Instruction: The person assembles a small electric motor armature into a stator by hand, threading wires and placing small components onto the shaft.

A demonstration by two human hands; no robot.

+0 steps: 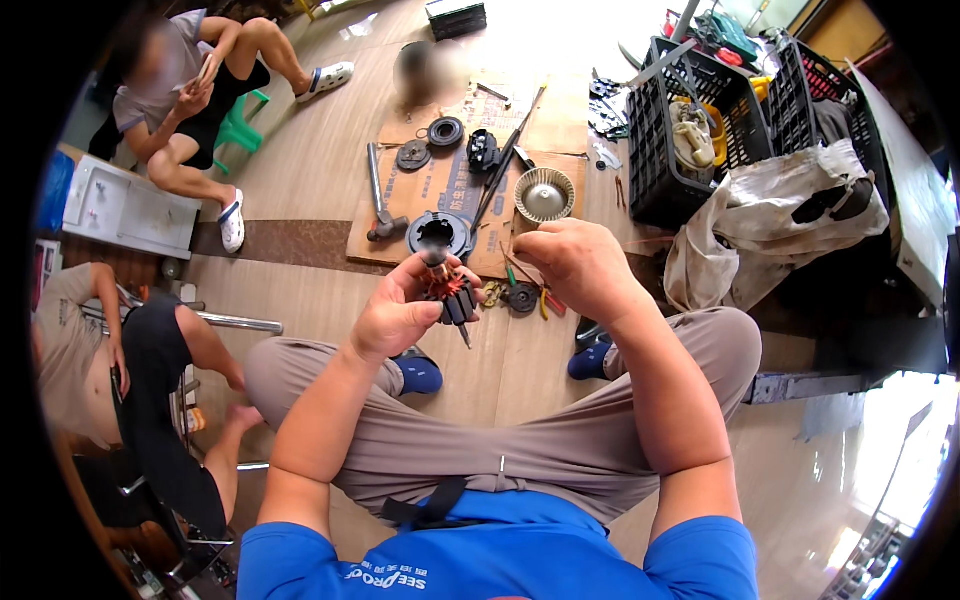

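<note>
My left hand [400, 312] grips a small motor armature [451, 292] with copper-red windings, a dark core and a thin steel shaft pointing down. My right hand [578, 265] is closed just to its right, fingers curled toward the top of the armature; whether it pinches a small part is hidden. Both hands hover above my knees, over the wooden floor. Beyond them lies flattened cardboard [450, 185] holding a black round motor housing [438, 233], a cream fan wheel [545, 194], a hammer [378, 200] and dark round parts [430, 142].
Black plastic crates [700, 120] with tools and a crumpled pale cloth [780, 215] stand at the right. One person sits on a green stool [238, 125] at top left; another sits at the left edge [150, 390]. Pliers and small parts [525, 298] lie by my feet.
</note>
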